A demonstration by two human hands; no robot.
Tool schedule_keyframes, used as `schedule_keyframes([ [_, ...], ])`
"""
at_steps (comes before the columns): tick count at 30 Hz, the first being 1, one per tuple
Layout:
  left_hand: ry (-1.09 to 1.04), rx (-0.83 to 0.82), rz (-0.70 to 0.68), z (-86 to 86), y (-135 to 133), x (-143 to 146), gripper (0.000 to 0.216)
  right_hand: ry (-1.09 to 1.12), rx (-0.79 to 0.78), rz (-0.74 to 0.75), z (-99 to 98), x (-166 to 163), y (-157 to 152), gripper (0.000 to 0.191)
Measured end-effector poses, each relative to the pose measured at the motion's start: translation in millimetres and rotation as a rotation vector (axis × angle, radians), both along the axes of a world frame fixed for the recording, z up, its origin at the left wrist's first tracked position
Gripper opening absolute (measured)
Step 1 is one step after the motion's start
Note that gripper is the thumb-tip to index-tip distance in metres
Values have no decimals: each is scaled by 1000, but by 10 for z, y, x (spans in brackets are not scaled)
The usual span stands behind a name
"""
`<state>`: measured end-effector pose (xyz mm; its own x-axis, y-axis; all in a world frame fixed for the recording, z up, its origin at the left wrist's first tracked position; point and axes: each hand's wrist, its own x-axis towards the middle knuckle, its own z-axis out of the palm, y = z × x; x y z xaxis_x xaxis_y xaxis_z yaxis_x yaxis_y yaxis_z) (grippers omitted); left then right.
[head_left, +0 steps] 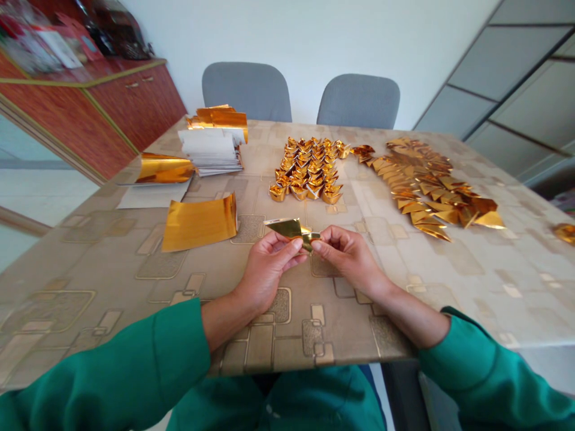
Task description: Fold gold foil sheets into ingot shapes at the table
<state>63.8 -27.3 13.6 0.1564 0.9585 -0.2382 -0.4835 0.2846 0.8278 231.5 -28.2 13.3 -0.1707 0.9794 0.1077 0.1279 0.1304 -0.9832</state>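
Observation:
A partly folded piece of gold foil paper (pixel 287 228) is held in front of me, just above the table. My left hand (pixel 270 257) pinches it near its middle, thumb on top and fingers beneath. At its right end, my right hand (pixel 345 254) grips it between thumb and fingers. The paper's left part forms a pointed flap with a pale edge. Beyond my hands stand rows of folded gold paper ingots (pixel 308 167). A loose gold foil sheet (pixel 200 224) with a curled right edge lies left of my left hand.
Stacked white-backed foil sheets (pixel 213 152) stand at the back left, near a curled gold sheet (pixel 164 168). Many flat folded gold pieces (pixel 426 182) spread over the right side of the patterned tablecloth (pixel 309 335). Two grey chairs (pixel 247 90) stand across the table.

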Motion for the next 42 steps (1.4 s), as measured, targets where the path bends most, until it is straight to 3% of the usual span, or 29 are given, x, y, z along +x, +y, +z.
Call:
schedule_keyframes([
  [17, 29, 69, 58, -13, 31, 13, 28, 21, -110, 76, 48, -38, 12, 41],
  [28, 20, 117, 12, -25, 43, 3, 29, 45, -115, 173, 10, -26, 16, 42],
  [36, 55, 101, 46, -2, 55, -19, 40, 2, -112, 150, 15, -15, 22, 47],
  [42, 76, 177, 69, 5, 53, -27, 42, -30, 3, 12, -14, -11, 58, 47],
])
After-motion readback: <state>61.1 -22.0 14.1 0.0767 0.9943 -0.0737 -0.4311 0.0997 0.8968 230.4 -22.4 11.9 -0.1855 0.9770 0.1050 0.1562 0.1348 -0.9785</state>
